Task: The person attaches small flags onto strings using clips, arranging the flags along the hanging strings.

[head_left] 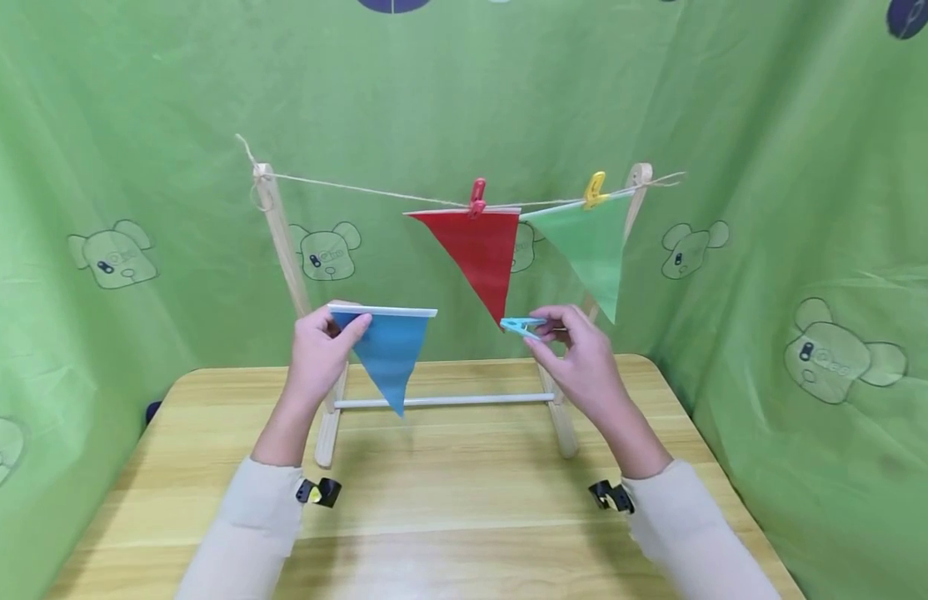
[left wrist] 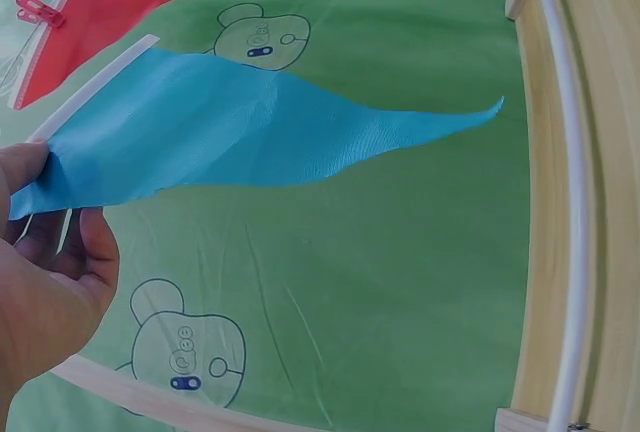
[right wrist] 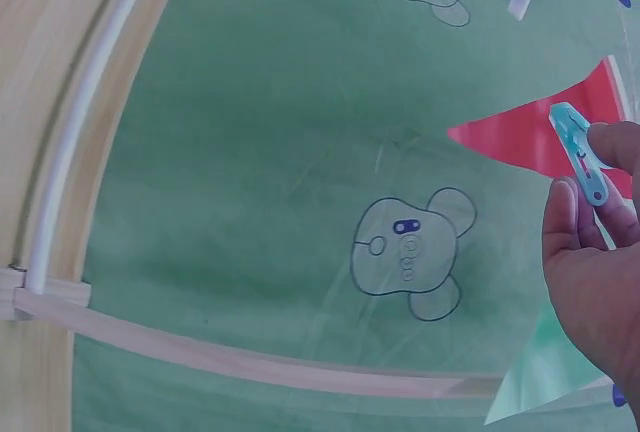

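My left hand [head_left: 319, 348] pinches a blue triangular pennant [head_left: 392, 350] by the left end of its white top edge, and the point hangs down. In the left wrist view the pennant [left wrist: 220, 132] stretches away from the thumb, its tip curling. On the right, my right hand [head_left: 580, 358] holds a light blue clothespin [head_left: 520, 326] between thumb and fingers. Above, a red pennant [head_left: 482, 250] hangs from a twine line [head_left: 374, 191] under a red clothespin [head_left: 476, 198]. A green pennant [head_left: 591, 246] hangs beside it under a yellow clothespin [head_left: 595, 190].
Two wooden posts [head_left: 281, 242] carry the twine, joined low down by a white rod [head_left: 449, 401]. The frame stands on a wood-grain table [head_left: 464, 517]. Behind and at both sides hangs a green curtain [head_left: 404, 100] printed with bear heads.
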A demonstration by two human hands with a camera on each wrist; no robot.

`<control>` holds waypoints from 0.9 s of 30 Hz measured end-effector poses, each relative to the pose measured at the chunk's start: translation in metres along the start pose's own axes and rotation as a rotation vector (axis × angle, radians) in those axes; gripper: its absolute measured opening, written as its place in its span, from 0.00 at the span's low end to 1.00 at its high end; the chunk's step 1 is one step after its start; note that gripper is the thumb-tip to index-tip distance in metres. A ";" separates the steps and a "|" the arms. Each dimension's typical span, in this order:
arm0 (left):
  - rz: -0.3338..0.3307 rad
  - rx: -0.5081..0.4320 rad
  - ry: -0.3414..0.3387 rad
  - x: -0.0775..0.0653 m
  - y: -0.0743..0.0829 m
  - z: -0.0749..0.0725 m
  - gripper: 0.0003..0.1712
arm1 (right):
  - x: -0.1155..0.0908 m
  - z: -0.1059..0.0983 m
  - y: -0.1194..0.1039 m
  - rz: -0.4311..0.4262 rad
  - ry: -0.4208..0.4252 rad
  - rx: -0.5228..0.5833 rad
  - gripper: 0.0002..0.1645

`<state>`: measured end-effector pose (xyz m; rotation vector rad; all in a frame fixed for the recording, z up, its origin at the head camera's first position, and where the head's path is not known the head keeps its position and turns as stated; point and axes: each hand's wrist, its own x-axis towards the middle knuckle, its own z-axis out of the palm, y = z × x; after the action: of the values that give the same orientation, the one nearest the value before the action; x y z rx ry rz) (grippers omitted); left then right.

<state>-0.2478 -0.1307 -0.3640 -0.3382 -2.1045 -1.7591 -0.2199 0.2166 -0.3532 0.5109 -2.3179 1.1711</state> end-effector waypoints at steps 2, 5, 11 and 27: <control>0.007 -0.002 0.007 0.001 0.001 -0.001 0.16 | 0.003 0.000 -0.004 -0.015 -0.001 0.008 0.19; 0.020 -0.007 0.015 0.002 0.003 -0.002 0.16 | 0.007 -0.001 -0.009 -0.048 0.004 0.013 0.18; 0.027 -0.019 0.029 0.005 0.006 0.000 0.15 | 0.016 -0.006 -0.019 -0.112 0.021 -0.009 0.19; 0.008 -0.071 0.077 0.015 0.013 0.001 0.17 | 0.042 -0.010 -0.049 -0.128 0.005 -0.004 0.20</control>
<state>-0.2561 -0.1283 -0.3455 -0.2928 -1.9892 -1.8156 -0.2255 0.1925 -0.2922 0.6446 -2.2471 1.1058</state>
